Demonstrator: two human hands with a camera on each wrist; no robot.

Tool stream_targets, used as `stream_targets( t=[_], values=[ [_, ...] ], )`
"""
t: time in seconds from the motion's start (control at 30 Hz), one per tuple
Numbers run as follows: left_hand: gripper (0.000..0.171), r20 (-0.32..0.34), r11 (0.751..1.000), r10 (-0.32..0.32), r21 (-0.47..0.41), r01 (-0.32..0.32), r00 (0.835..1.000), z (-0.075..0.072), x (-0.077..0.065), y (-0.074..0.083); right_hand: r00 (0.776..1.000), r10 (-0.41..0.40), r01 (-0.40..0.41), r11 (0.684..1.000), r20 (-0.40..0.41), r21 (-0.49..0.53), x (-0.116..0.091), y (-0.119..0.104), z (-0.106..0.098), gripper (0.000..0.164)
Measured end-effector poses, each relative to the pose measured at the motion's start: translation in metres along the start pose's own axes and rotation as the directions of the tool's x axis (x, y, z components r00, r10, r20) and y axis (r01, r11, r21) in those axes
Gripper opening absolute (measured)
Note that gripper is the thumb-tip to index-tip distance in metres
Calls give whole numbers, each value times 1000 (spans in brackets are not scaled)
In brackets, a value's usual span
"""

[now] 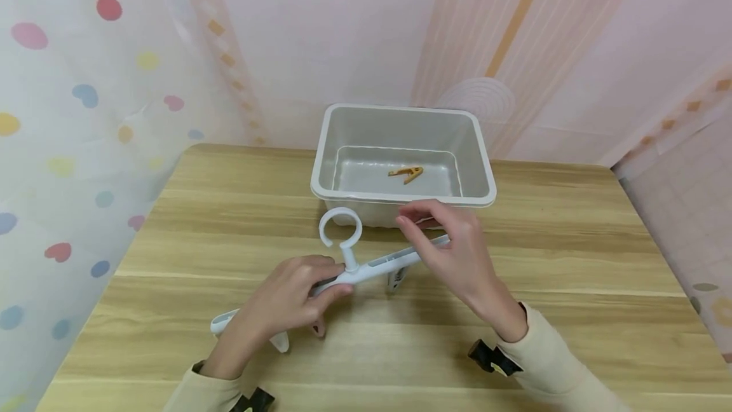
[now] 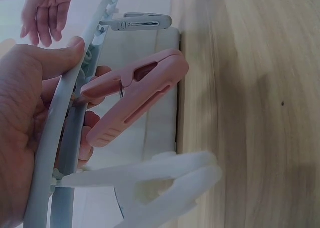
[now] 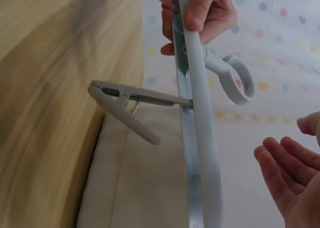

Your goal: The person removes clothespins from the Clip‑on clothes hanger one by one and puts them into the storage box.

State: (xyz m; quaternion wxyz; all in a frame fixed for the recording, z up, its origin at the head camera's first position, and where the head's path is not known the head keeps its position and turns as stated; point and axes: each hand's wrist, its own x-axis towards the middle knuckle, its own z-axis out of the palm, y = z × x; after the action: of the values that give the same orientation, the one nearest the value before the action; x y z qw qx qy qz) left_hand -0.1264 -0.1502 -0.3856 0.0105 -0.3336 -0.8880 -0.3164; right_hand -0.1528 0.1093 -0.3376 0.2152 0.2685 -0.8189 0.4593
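Observation:
My left hand (image 1: 294, 294) grips a pale blue clip hanger (image 1: 380, 267) near the middle of its bar, thumb on the near side, beside the ring-shaped hook (image 1: 349, 259). The bar slants up to the right above the table. Clothespins hang under it: a pink one (image 2: 127, 112) by the left hand, a white one (image 2: 130, 180) toward the left end, and a grey one (image 3: 131, 123) on the right half. Near the bar's right end is my right hand (image 1: 452, 247), its fingers loosely bent, holding nothing; in the right wrist view a gap separates them from the bar.
Behind the hanger a light grey plastic bin (image 1: 403, 198) stands on the wooden table (image 1: 572, 259), against the patterned backdrop (image 1: 343, 30). One orange-yellow clothespin (image 1: 414, 173) lies on the bin's floor. Black wrist devices (image 1: 492, 358) sit at both sleeves.

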Motion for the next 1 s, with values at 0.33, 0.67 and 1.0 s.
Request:
stream_targets(
  t=[0.33,0.67,1.0],
  values=[
    [11,-17,999,1,34,0,1000,-3,3,0,1000,1,-3,996,18,85,-26,-4,2,18],
    [8,-14,1000,-4,21,4,1000,-2,2,0,994,90,-95,993,59,73,-53,-4,5,17],
    [12,-27,999,-10,32,11,1000,-5,3,1,956,252,-257,966,153,12,-78,4,14,13]
  ],
)
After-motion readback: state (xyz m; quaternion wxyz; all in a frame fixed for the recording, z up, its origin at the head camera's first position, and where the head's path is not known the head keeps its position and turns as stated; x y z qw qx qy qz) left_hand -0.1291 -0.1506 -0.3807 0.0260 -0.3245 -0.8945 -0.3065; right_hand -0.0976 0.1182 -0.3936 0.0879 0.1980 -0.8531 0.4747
